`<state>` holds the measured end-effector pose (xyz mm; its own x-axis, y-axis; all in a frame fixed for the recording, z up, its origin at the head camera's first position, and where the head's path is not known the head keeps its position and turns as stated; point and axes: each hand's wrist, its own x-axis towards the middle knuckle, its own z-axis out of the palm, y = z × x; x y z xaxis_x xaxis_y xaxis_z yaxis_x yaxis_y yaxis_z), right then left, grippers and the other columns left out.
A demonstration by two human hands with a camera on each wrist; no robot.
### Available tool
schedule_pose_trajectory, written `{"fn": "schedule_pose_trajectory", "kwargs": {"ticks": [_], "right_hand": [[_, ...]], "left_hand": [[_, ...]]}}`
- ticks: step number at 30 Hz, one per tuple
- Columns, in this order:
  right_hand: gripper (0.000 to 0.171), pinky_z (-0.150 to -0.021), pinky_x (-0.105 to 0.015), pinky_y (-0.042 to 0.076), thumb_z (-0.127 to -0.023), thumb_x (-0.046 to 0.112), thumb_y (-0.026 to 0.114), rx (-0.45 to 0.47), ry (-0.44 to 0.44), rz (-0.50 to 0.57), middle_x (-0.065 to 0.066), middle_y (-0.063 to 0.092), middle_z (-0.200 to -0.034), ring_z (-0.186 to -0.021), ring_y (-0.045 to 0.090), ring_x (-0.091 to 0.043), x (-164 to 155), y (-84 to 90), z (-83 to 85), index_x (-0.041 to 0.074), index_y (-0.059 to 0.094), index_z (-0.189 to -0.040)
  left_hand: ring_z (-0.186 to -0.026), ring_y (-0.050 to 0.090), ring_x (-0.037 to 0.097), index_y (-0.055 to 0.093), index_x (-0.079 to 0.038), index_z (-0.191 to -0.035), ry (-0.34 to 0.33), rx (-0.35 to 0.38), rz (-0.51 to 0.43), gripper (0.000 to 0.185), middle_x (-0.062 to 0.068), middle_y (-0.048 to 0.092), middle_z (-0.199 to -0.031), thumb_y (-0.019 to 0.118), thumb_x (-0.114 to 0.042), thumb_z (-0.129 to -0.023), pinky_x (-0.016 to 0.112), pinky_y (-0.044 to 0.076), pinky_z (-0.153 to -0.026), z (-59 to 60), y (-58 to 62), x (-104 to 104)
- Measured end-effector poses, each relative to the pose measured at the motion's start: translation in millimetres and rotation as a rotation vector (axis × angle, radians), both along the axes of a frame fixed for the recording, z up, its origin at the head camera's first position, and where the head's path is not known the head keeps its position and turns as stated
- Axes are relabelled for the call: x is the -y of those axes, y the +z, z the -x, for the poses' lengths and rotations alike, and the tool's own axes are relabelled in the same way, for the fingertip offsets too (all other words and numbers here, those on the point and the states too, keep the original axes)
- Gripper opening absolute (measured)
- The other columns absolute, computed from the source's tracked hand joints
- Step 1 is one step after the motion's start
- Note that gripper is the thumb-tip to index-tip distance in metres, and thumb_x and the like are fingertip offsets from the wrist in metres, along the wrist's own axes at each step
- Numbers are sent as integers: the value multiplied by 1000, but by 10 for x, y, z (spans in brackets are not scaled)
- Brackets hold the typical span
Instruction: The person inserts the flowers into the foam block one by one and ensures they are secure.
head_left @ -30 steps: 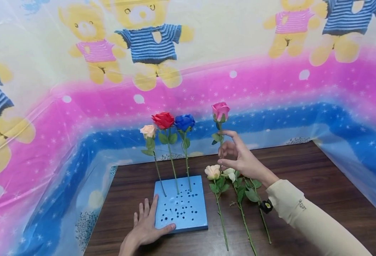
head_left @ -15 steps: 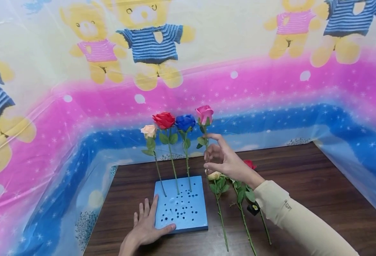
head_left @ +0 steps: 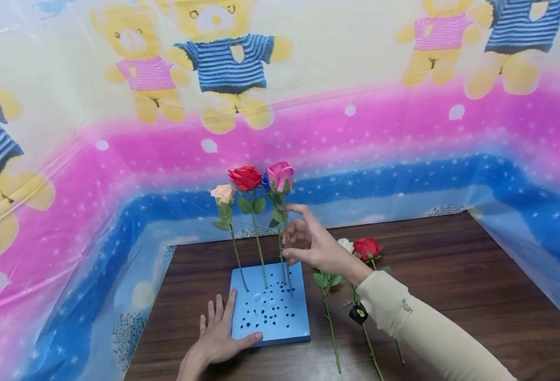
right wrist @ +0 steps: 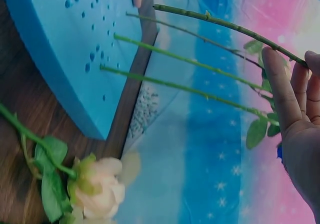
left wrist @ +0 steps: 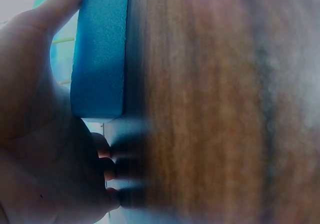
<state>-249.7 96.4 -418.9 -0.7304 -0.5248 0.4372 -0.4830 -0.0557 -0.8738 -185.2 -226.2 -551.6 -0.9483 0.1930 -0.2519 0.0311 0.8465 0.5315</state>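
Note:
My right hand (head_left: 315, 246) pinches the stem of a pink artificial rose (head_left: 280, 176), held upright over the far right part of a blue foam block (head_left: 300, 325) full of holes. In the right wrist view the lower tip of the held stem (right wrist: 210, 18) is free, apart from the block. A peach rose (head_left: 222, 194), a red rose (head_left: 245, 178) and a blue rose (head_left: 265, 182) stand in the block; the pink bloom partly hides the blue one. My left hand (head_left: 220, 328) rests against the block's left edge, fingers spread and thumb along the front.
Right of the block, several loose roses lie on the dark wooden table (head_left: 456, 275), among them a white rose (head_left: 345, 245), a red rose (head_left: 368, 247) and a cream rose (right wrist: 97, 188). A printed bear cloth (head_left: 380, 132) hangs behind the table.
My right hand has carried the pink rose leftward from above the loose roses to over the block, now in front of the blue rose. My left hand has stayed in place.

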Motion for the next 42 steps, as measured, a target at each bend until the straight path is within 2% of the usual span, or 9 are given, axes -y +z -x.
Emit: {"fn": "schedule_pose_trajectory", "kwargs": {"ticks": [6, 13, 17, 22, 29, 35, 42], "right_hand": [[90, -78, -53, 69, -103, -8, 74, 36, 19, 7, -28, 61, -114, -98, 70, -41, 160, -38, -9, 36, 29, -168], [89, -75, -59, 68, -104, -6, 74, 9, 51, 3, -24, 63, -112, -95, 70, -48, 349, -87, -2, 31, 27, -170], [89, -75, -51, 69, -105, -4, 74, -9, 57, -8, -21, 64, -111, -95, 71, -45, 493, -106, -9, 35, 28, -169], [87, -75, -48, 70, -105, -5, 73, -29, 82, -10, -25, 63, -111, -94, 73, -40, 693, -134, -13, 35, 29, -168], [87, -78, -41, 69, -105, -2, 75, -78, 61, -76, -12, 66, -108, -95, 71, -25, 868, -196, -10, 36, 28, -168], [85, -75, -41, 69, -105, -4, 74, -68, 55, -67, -15, 65, -109, -93, 71, -21, 934, -250, -9, 33, 29, -167], [82, -72, -40, 69, -108, -2, 71, -65, 54, -76, -12, 64, -111, -92, 73, -32, 1074, -298, -10, 35, 27, -167]], "left_hand": [[-165, -10, 62, 1, -18, -181, -3, 8, 2, 136, 39, -6, -179, 77, -81, -89, 84, -5, -126, 3, 3, -11], [-165, -9, 61, 1, -18, -181, 8, 12, 22, 138, 39, -5, -179, 77, -83, -87, 83, -5, -126, 13, 8, -19], [-165, -9, 61, 1, -18, -181, 7, 13, 21, 136, 39, -5, -180, 77, -82, -88, 84, -5, -126, 15, 11, -3], [-165, -10, 62, 1, -19, -181, 4, 9, 9, 135, 39, -5, -179, 77, -81, -89, 85, -5, -125, 6, 16, 17], [-165, -13, 60, 1, -21, -181, -3, 10, -15, 133, 37, -7, -180, 77, -80, -90, 85, -6, -125, -7, 20, 26], [-166, -12, 60, 2, -21, -182, -12, 5, -23, 132, 37, -6, -181, 76, -80, -90, 85, -4, -125, 6, 15, 10], [-166, -8, 62, 2, -20, -182, -7, -4, 1, 133, 38, -2, -180, 76, -80, -90, 85, -2, -126, 0, 25, 28]]}}
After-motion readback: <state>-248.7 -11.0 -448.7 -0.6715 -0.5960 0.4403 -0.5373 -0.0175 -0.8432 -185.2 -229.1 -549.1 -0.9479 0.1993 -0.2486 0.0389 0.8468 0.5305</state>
